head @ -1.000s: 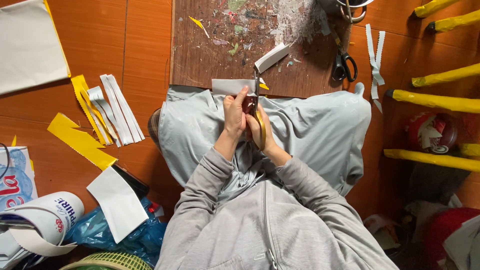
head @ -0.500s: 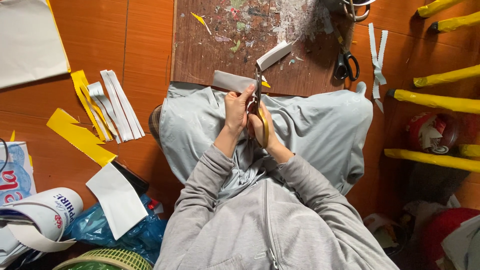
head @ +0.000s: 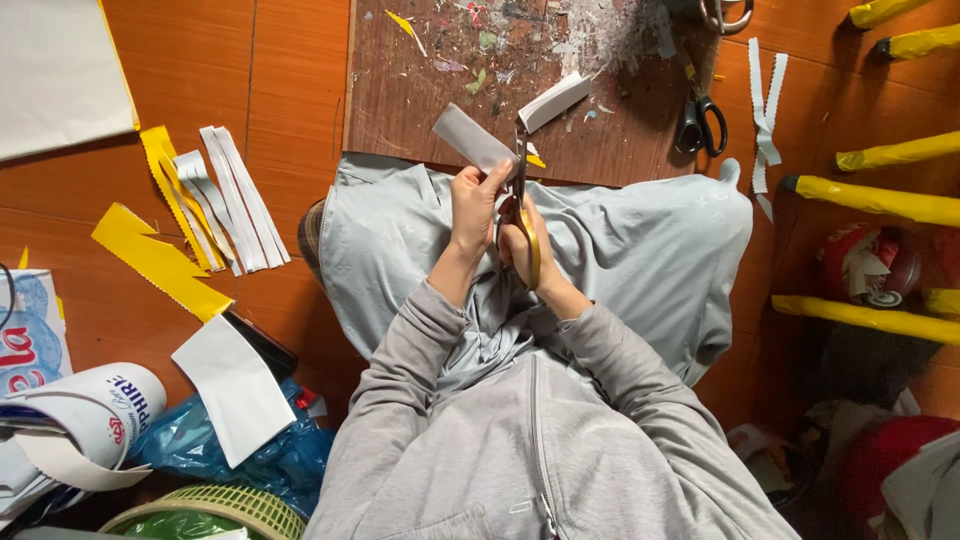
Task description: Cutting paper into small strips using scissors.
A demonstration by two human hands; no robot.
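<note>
My left hand (head: 474, 205) pinches a grey paper strip (head: 470, 137) that slants up to the left over my lap. My right hand (head: 528, 245) grips yellow-handled scissors (head: 520, 190), blades pointing up along the strip's right edge. A white offcut (head: 553, 101) lies on the brown board (head: 400, 90) just beyond the blades. I sit cross-legged in pale grey trousers and a grey zip hoodie.
Cut white and yellow strips (head: 215, 200) lie on the orange floor at left, with a yellow zigzag piece (head: 155, 262) and a white sheet (head: 235, 388). Black-handled scissors (head: 698, 120) rest on the board. Yellow-wrapped sticks (head: 880, 195) lie at right. A blue bag (head: 230, 450) sits near my left.
The grey strip has turned in my left hand, from lying nearly level to slanting up to the left. The scissors stay at its right edge.
</note>
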